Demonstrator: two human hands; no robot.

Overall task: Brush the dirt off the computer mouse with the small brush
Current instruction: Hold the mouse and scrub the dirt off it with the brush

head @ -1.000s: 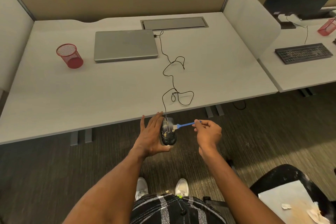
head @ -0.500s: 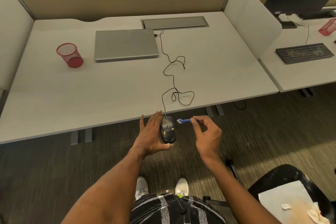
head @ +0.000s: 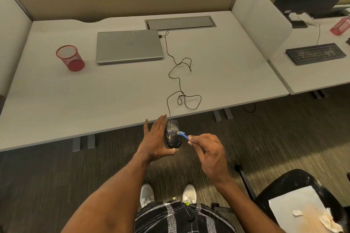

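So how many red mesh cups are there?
2: one red wire-mesh cup left of the closed grey laptop, another at the far right on the neighbouring desk.

Even soft indoor light, sharp, edges bowed

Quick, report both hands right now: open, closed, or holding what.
Left hand: holds the computer mouse, fingers straight along its side, thumb under its near end.
Right hand: pinches the small brush, bristles on the mouse.
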